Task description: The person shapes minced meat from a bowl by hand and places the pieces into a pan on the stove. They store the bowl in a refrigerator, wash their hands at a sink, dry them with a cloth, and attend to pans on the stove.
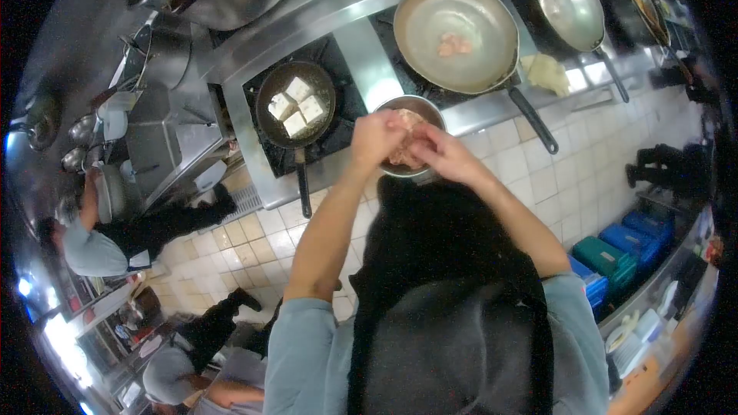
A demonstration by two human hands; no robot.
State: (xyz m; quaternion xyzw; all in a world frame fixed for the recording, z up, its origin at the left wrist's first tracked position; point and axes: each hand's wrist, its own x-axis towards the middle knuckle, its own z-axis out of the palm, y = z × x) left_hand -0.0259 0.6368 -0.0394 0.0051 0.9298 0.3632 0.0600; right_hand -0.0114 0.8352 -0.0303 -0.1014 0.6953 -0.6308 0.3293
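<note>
A metal bowl (435,111) of pinkish raw meat (403,155) is at the front edge of the stove, close to my body. Over its left side, my left hand (374,138) has its fingers closed on the meat. My right hand (444,155) comes in from the right, fingers pinched on the meat too; the fingertips are partly hidden. Beyond the bowl, a large frying pan (430,15) holds a small clump of the same pinkish meat (454,45). To the left, a smaller dark frying pan (278,81) contains several white blocks (297,108).
Pan handles (532,119) jut past the stove edge. Another frying pan (567,1) and a folded cloth (546,74) are on the right. Co-workers (100,242) stand at left and lower left. Blue and green crates (603,259) sit on the right.
</note>
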